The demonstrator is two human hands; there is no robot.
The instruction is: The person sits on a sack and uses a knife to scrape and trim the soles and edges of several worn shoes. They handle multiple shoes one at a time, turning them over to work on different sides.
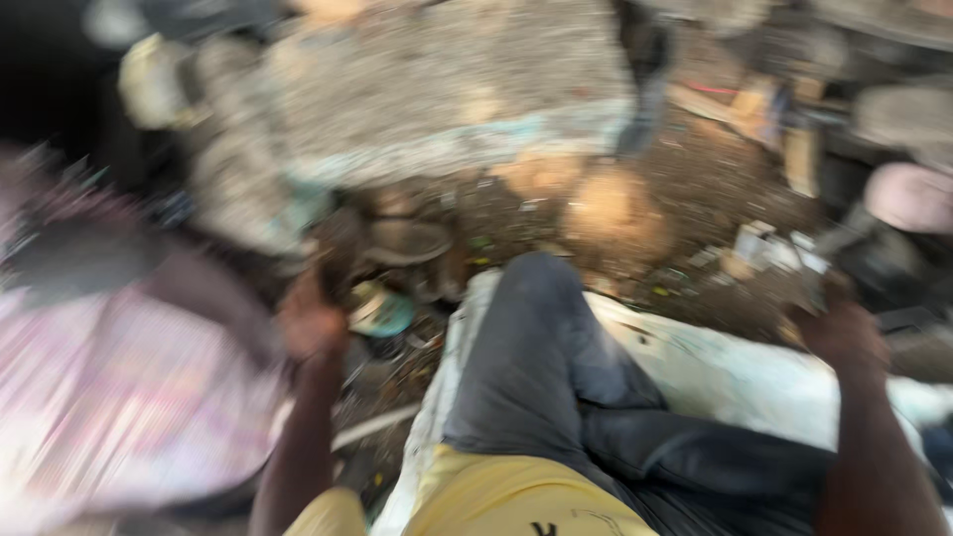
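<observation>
Two hands, left [310, 323] and right [844, 333], one bent knee [541, 298], one white sack [725, 372], one round metal part [407, 240].

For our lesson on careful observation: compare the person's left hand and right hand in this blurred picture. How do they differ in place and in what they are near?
The left hand reaches forward beside a round grey metal part on the littered ground; the right hand is out at the far side, at a dark object. The left hand lies left of the raised knee, the right hand right of it. Blur hides both grips. Both arms are bare.
</observation>
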